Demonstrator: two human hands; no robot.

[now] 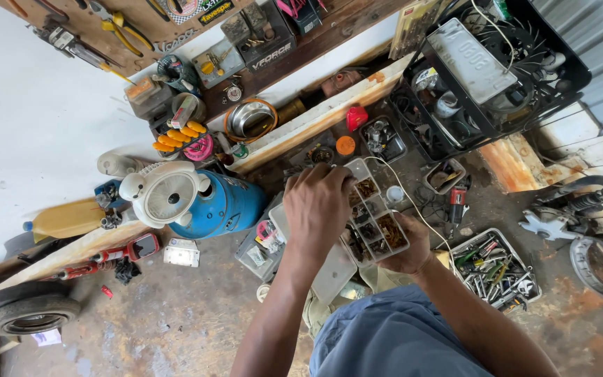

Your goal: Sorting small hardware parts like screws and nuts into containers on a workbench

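The stained concrete floor point(176, 321) carries a blue cylinder point(221, 206), a tray of tools point(497, 269), and a tyre point(29, 314) by the wall.

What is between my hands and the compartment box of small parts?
Nothing visible. The left hand already rests on top of the compartment box, and the right hand holds it from underneath at its near end.

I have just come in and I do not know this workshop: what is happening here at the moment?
A person crouches over a cluttered floor and holds a clear compartment box of small rusty parts. The right hand supports the box from below, and the left hand reaches into it from above. A blue gas cylinder lies to the left, and a tray of tools sits to the right.
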